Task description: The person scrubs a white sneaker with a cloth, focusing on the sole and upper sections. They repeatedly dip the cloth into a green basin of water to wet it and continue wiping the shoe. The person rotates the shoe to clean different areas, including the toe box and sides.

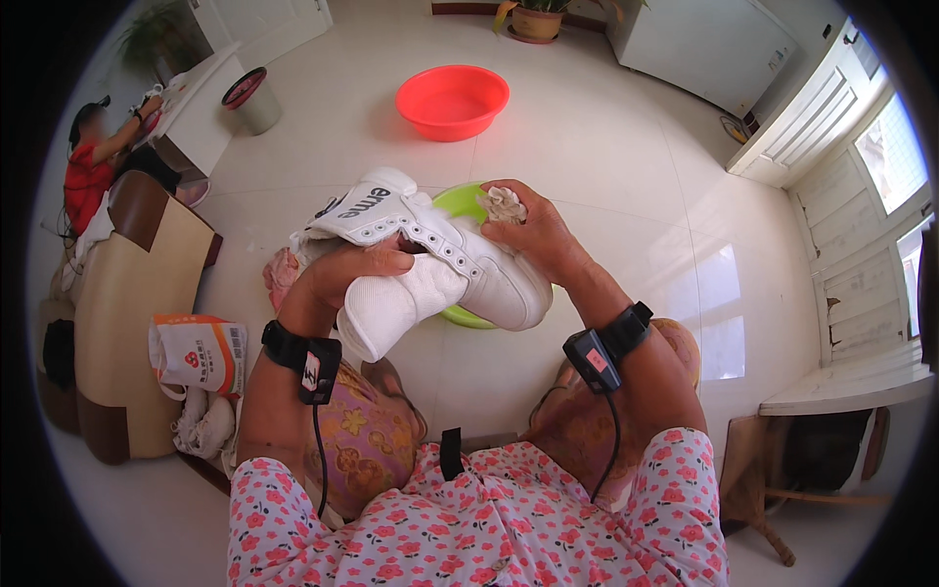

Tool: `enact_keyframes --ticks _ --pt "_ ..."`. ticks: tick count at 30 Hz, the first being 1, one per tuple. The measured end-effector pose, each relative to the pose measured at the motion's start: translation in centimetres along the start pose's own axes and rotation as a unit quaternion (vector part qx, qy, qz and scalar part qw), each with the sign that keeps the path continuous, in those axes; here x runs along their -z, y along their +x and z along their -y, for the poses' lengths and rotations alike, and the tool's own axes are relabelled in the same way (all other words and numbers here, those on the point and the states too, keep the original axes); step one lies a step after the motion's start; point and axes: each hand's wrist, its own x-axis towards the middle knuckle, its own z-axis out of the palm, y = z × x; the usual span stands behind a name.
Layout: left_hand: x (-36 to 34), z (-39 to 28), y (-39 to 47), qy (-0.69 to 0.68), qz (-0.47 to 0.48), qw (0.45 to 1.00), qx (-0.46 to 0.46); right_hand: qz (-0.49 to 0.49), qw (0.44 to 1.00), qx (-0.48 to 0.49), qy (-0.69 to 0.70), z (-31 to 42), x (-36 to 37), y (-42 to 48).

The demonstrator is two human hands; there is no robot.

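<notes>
A white high-top shoe (499, 275) without laces is held up in front of me, its toe to the right. My left hand (367, 268) grips it at the opening, with the thumb over the tongue (403, 293) and the fingers out of sight inside or behind it. The tongue is folded out toward me, and dark lettering marks the collar. Pinched in my right hand (539, 231) is a crumpled whitish cloth (505, 205), just above the toe. Below the shoe, mostly covered by it, stands a light green basin (461, 197) on the floor.
A red plastic basin (451, 110) stands farther off on the tiles. At left are a sofa (139, 293), a carrier bag (198, 356), white shoes (209, 429) and a pink cloth (280, 275). A trash bin (257, 106) is beyond. Another person (92, 172) sits at the far left.
</notes>
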Motion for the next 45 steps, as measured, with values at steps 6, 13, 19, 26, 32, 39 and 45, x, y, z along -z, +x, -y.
enact_keyframes --ticks 6,13,19,26,32,39,45 --pt "-3.6 0.6 -0.5 0.036 -0.16 0.986 0.018 0.021 0.998 0.002 -0.054 0.3 0.5 -0.2" --pt "-2.1 3.9 1.7 0.044 -0.17 0.983 0.051 0.009 0.998 0.021 -0.052 -0.4 0.5 0.1" --pt "0.6 3.1 3.1 -0.086 -0.21 0.969 0.099 -0.113 0.989 0.066 0.073 2.8 2.0 -0.6" --pt "0.5 3.6 3.2 -0.013 -0.295 0.955 -0.031 -0.082 0.96 0.203 -0.174 0.8 0.1 -1.1" --pt "-0.1 2.6 2.4 -0.044 -0.286 0.954 -0.076 -0.061 0.955 0.245 -0.155 1.2 0.9 -1.6" --pt "-2.7 2.4 2.4 0.079 -0.263 0.935 -0.225 -0.089 0.924 0.292 -0.229 1.0 -0.1 -0.9" --pt "-0.5 3.1 2.5 0.186 -0.244 0.923 -0.231 -0.084 0.939 0.264 -0.203 1.7 -0.6 -0.4"
